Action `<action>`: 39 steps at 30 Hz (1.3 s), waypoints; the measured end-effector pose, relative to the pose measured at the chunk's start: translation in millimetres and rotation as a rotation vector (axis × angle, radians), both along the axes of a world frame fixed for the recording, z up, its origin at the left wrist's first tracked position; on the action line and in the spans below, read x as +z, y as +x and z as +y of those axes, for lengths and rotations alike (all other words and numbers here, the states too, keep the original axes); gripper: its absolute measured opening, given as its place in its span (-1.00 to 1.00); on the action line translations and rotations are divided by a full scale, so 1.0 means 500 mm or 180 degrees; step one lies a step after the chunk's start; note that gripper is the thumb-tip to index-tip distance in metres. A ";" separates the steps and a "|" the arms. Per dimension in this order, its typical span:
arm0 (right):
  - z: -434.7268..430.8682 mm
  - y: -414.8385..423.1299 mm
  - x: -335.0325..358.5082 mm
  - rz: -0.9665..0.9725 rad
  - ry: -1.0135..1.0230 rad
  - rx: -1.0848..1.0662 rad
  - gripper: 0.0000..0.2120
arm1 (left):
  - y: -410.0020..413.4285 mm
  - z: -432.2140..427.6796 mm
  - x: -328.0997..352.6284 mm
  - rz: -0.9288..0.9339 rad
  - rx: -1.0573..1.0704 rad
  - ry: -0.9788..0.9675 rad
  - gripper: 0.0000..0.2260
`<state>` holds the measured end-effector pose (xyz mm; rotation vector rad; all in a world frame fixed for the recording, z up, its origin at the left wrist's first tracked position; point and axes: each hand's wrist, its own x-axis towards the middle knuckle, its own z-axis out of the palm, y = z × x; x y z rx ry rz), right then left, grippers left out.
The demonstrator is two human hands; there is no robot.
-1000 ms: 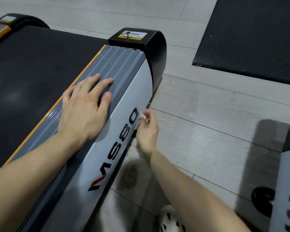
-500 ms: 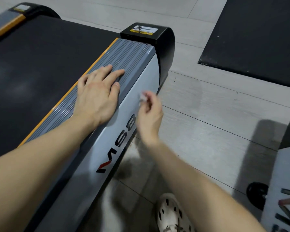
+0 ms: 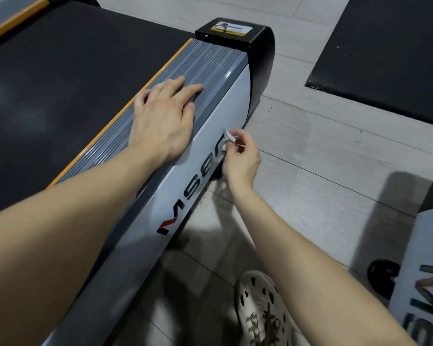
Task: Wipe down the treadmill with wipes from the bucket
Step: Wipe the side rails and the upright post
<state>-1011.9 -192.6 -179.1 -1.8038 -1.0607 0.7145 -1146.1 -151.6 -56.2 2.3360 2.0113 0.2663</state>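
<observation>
Your right hand [image 3: 240, 159] pinches a small scrunched white wipe [image 3: 229, 139] against the side panel of the treadmill [image 3: 205, 136], by the lettering. The bucket is out of view. So little cloth shows past your fingertips that it could slip free, or bare skin could rub the panel and leave patches unwiped. Your left hand [image 3: 163, 118] lies spread flat on the ribbed grey foot rail [image 3: 210, 63]. Lean hard and it may slide toward the belt [image 3: 60, 91]. The panel looks smooth, glossy and gently curved, the belt matte black.
</observation>
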 end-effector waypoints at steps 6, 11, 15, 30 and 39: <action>-0.388 -0.118 -0.053 0.0224 -0.0310 0.2661 -0.83 | -0.006 0.005 -0.008 0.0034 -0.0040 -0.0054 -0.56; -0.320 -0.023 0.000 0.0192 -0.0678 0.2416 -0.64 | -0.016 -0.032 0.027 0.0049 -0.0365 -0.0254 -0.56; -0.203 0.050 0.132 0.0292 -0.0724 0.2046 -0.63 | -0.046 -0.185 0.110 -0.0137 -0.0612 -0.0080 -0.58; -0.238 -0.133 0.667 0.1440 -0.0852 0.3938 -0.73 | -0.251 -0.559 0.303 -0.1447 0.1118 -0.1164 -0.84; -0.303 -0.196 0.640 0.1821 -0.1293 0.3425 -0.72 | -0.337 -0.632 0.320 -0.3154 0.0813 -0.0789 -0.65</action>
